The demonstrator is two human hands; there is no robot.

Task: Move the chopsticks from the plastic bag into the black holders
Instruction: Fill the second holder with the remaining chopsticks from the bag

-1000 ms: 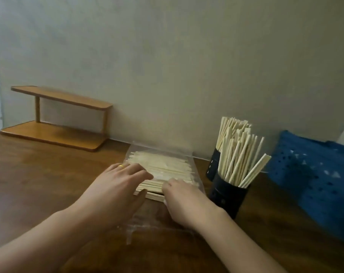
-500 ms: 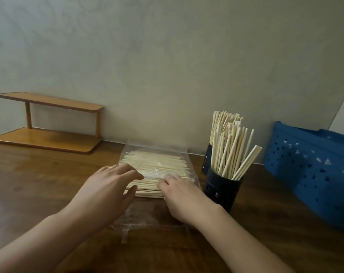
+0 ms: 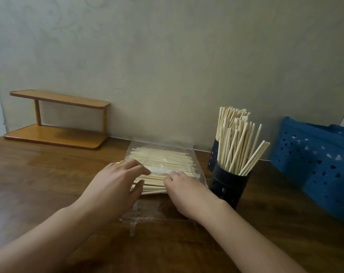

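Observation:
A clear plastic bag (image 3: pixel 163 152) full of pale wooden chopsticks (image 3: pixel 167 161) lies on the brown table by the wall. My left hand (image 3: pixel 116 186) rests on the bag's left part, fingers stretched over the chopsticks and thumb against the near edge of the pile. My right hand (image 3: pixel 185 192) sits beside it with fingers curled down onto the nearest chopsticks; its fingertips are hidden. Right of the bag stand two black holders, one in front (image 3: pixel 229 187) and one behind (image 3: pixel 212 154), both packed with upright chopsticks (image 3: pixel 234 140).
A blue perforated plastic basket (image 3: pixel 316 166) stands at the right, close to the holders. A small two-tier wooden shelf (image 3: pixel 57 119) sits against the wall at the back left. The bag's loose flap (image 3: pixel 147 213) lies flat on the table toward me.
Both hands stay on the bag and have barely shifted. The view has tilted and drifted, so the scene sits a little differently in the frame.

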